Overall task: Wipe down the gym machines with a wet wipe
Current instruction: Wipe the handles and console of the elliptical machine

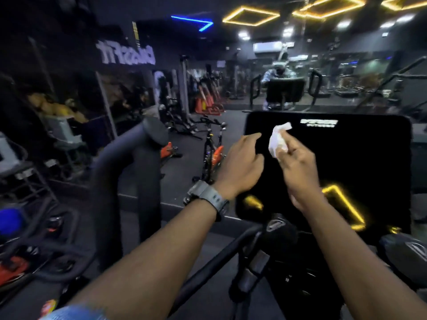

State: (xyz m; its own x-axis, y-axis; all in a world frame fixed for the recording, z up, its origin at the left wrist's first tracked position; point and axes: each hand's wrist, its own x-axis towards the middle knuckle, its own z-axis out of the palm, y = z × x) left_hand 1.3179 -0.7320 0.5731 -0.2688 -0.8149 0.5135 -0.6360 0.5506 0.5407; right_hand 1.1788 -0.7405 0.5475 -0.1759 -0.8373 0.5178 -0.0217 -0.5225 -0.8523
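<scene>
Background: yellow diamond ceiling lights (pixel 250 16), blue light strip (pixel 193 20), white mirrored wall sign (pixel 126 53). Wall air conditioner (pixel 268 46) beyond. Grey wristwatch (pixel 208 197) in foreground.

The right hand (pixel 298 167) pinches a crumpled white wet wipe (pixel 278 140) before the machine's black console screen (pixel 358 158); just left of that grip, the left hand (pixel 240 167) hovers with fingers loose.

Left hand (pixel 240 162) loose — right (pixel 298 167) pinched

The gym was dim; yellow ceiling lights (pixel 250 16) glared and mirrored in the glossy black screen (pixel 346 162). Edges bowed and blurred.
</scene>
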